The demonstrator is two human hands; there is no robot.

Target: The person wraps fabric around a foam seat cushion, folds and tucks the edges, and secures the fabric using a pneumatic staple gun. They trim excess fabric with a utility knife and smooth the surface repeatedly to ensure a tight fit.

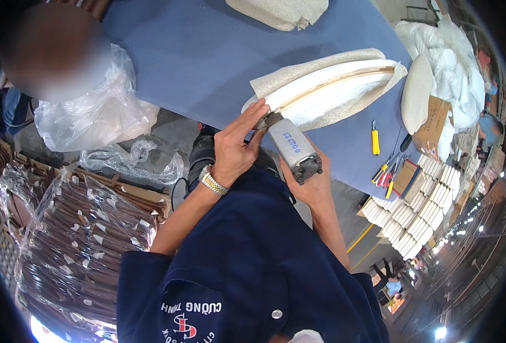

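In my right hand point(316, 186) is a grey staple gun point(292, 143), my fingers closed round it and partly hidden behind its body. Its nose meets the near end of a curved cushion panel point(321, 94), which is tilted on edge with its white padding, wooden strip and underside showing. Beige fabric point(307, 70) wraps the panel loosely, with its edges standing free. My left hand point(234, 146), with a watch on the wrist, grips the panel's near end right beside the gun's nose, fingers together on top and thumb below.
The panel rests on a blue-covered table point(178, 63). Other beige cushions point(281, 12) lie at the far edge and right. A yellow-handled tool point(375, 142) and several hand tools point(387, 177) sit at right. Clear plastic point(93, 108) and wrapped brown parts point(87, 246) are at left.
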